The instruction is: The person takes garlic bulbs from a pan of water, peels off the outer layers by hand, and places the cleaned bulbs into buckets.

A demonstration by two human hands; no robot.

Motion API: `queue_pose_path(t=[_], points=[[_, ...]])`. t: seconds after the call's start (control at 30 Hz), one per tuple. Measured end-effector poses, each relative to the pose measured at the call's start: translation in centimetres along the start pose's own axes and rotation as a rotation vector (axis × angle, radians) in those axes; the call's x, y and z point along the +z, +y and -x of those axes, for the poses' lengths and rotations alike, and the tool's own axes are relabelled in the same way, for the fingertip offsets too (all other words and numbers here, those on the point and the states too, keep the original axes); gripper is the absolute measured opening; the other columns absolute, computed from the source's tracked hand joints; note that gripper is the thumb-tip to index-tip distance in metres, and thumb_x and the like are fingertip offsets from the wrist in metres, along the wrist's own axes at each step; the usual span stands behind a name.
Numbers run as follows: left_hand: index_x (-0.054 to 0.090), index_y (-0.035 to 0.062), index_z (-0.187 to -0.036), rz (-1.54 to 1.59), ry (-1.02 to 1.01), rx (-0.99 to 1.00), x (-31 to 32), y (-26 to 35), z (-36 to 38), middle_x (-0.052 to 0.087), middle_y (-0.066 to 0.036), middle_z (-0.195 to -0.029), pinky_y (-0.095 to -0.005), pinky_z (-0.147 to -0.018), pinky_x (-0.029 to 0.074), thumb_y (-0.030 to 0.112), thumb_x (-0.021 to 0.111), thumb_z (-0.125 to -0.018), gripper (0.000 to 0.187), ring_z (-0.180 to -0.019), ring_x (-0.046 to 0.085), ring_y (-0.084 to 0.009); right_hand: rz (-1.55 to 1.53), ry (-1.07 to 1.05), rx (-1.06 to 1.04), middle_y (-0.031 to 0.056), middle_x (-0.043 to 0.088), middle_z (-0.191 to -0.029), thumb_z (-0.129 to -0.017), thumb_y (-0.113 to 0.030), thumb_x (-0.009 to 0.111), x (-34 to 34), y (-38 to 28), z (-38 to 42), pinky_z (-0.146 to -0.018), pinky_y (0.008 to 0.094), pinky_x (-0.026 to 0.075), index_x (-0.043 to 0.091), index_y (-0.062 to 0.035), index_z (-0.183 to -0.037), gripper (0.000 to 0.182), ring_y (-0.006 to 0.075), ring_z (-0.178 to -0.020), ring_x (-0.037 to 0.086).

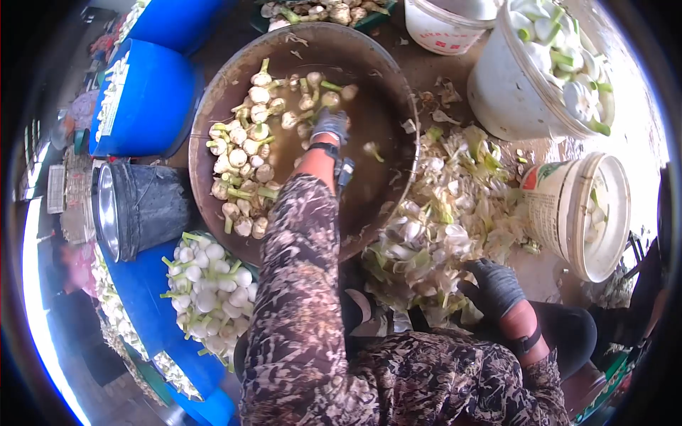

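Note:
My left hand [331,127], in a grey glove, reaches into a wide brown basin [410,153] of murky water. Its fingertips are at a garlic bulb [330,99] with a stem; whether they grip it is hidden. Many garlic bulbs [239,157] with green stems crowd the basin's left side. One loose piece of garlic [373,150] floats to the right of my left hand. My right hand [495,287], also gloved, is low at the right edge of a heap of garlic peels [444,220]. Its fingers are curled, and what they hold, if anything, does not show.
Peeled garlic [209,287] is piled at the basin's lower left. Blue tubs [145,99] and a black bucket [145,209] stand left. On the right are a white bucket [511,92] of garlic and a tilted cream bucket [568,213]. Another white bucket [444,28] stands behind.

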State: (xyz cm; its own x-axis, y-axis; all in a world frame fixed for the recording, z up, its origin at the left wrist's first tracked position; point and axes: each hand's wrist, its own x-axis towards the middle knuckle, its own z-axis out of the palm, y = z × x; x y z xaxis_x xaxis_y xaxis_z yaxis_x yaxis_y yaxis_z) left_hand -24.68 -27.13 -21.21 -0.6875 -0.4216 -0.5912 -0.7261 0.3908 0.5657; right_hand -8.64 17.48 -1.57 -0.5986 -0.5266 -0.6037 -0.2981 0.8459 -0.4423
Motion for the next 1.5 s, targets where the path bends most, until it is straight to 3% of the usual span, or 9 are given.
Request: queue_pose_path(t=[0.07, 0.33, 0.37, 0.6, 0.8, 1.13, 1.3, 1.33, 1.5], points=[[0.056, 0.0124, -0.13, -0.98, 0.139, 0.374, 4.9, -4.2, -5.8, 0.055, -0.009, -0.134, -0.0433, -0.106, 0.039, 0.021, 0.05, -0.093, 0.038, -0.127, 0.049, -0.0274, 0.019, 0.023, -0.029, 0.0166, 0.065, -0.101, -0.084, -0.038, 0.064, 0.0, -0.2, -0.9, -0.083, 0.047, 0.048, 0.063, -0.0111, -0.113, 0.039, 0.0352, -0.095, 0.063], [0.067, 0.0055, -0.108, -0.841, 0.213, 0.823, 6.9, -7.3, 0.5, 0.068, -0.018, -0.104, -0.044, -0.086, 0.052, 0.019, 0.051, -0.088, 0.029, -0.1, 0.064, -0.0347, 0.017, 0.016, -0.013, 0.0191, 0.065, -0.102, -0.085, -0.036, 0.063, -0.9, -1.7, -1.5, -0.082, 0.0483, 0.049, 0.062, -0.0099, -0.114, 0.039, 0.0378, -0.094, 0.063], [0.065, 0.0055, -0.109, -0.259, 0.152, 0.364, 6.3, -6.4, 1.2, 0.065, -0.022, -0.106, -0.0449, -0.086, 0.05, 0.024, 0.054, -0.086, 0.031, -0.101, 0.062, -0.0384, 0.003, 0.042, -0.029, 0.0195, 0.065, -0.102, -0.085, -0.036, 0.063, -0.8, -1.7, -1.2, -0.082, 0.048, 0.049, 0.062, -0.0102, -0.115, 0.04, 0.038, -0.093, 0.063], [0.06, 0.0029, -0.118, -0.519, 0.654, 0.404, -11.8, -6.7, 10.9, 0.061, -0.024, -0.117, -0.042, -0.098, 0.043, 0.025, 0.061, -0.085, 0.041, -0.111, 0.056, -0.0378, -0.128, 0.118, -0.051, 0.0169, 0.067, -0.103, -0.083, -0.031, 0.066, 0.4, 0.3, 1.0, -0.083, 0.0448, 0.05, 0.065, -0.0079, -0.11, 0.036, 0.0369, -0.095, 0.063], [0.033, 0.0032, -0.143, -0.375, 0.631, -0.35, -19.7, -17.8, 12.0, 0.045, -0.024, -0.139, -0.0436, -0.109, 0.033, 0.05, 0.064, -0.08, 0.084, -0.129, 0.043, -0.0379, -0.081, 0.039, 0.039, 0.0172, 0.067, -0.104, -0.083, -0.03, 0.067, 2.5, 3.7, 0.2, -0.084, 0.0447, 0.05, 0.065, -0.0074, -0.111, 0.036, 0.0369, -0.097, 0.063], [0.028, 0.0001, -0.146, 0.085, 0.328, 0.325, -9.9, -18.6, 10.4, 0.041, -0.029, -0.14, -0.0397, -0.111, 0.032, 0.04, 0.066, -0.085, 0.081, -0.131, 0.041, -0.0392, 0.012, -0.017, 0.003, 0.0176, 0.067, -0.099, -0.081, -0.031, 0.067, 1.3, -2.0, -3.7, -0.08, 0.0455, 0.051, 0.067, -0.0077, -0.106, 0.034, 0.0367, -0.092, 0.064], [0.048, -0.0017, -0.131, -0.558, 0.437, 0.525, -10.8, -11.7, 8.0, 0.054, -0.026, -0.126, -0.0396, -0.105, 0.038, 0.029, 0.066, -0.086, 0.058, -0.119, 0.052, -0.0362, -0.042, -0.066, 0.003, 0.0177, 0.067, -0.096, -0.08, -0.026, 0.068, 1.1, -1.5, -5.2, -0.079, 0.0446, 0.051, 0.068, -0.0068, -0.101, 0.029, 0.0368, -0.089, 0.064], [0.055, -0.0018, -0.121, 0.033, 0.636, 0.532, -13.3, -11.0, 8.6, 0.058, -0.024, -0.119, -0.0401, -0.101, 0.041, 0.024, 0.065, -0.086, 0.045, -0.113, 0.055, -0.0356, -0.076, -0.076, 0.008, 0.0176, 0.067, -0.095, -0.08, -0.025, 0.068, 1.0, -1.5, -5.2, -0.078, 0.0443, 0.051, 0.068, -0.0064, -0.1, 0.027, 0.0368, -0.088, 0.064], [0.066, -0.0019, -0.106, -0.521, 1.029, -0.144, -24.3, -20.7, 2.3, 0.064, -0.021, -0.112, -0.0455, -0.105, 0.032, 0.045, 0.05, -0.088, 0.053, -0.114, 0.054, -0.0346, -0.208, -0.017, 0.011, 0.0175, 0.067, -0.093, -0.08, -0.022, 0.068, 2.0, 0.0, -5.6, -0.077, 0.0426, 0.051, 0.068, -0.0044, -0.097, 0.024, 0.0359, -0.087, 0.065]])
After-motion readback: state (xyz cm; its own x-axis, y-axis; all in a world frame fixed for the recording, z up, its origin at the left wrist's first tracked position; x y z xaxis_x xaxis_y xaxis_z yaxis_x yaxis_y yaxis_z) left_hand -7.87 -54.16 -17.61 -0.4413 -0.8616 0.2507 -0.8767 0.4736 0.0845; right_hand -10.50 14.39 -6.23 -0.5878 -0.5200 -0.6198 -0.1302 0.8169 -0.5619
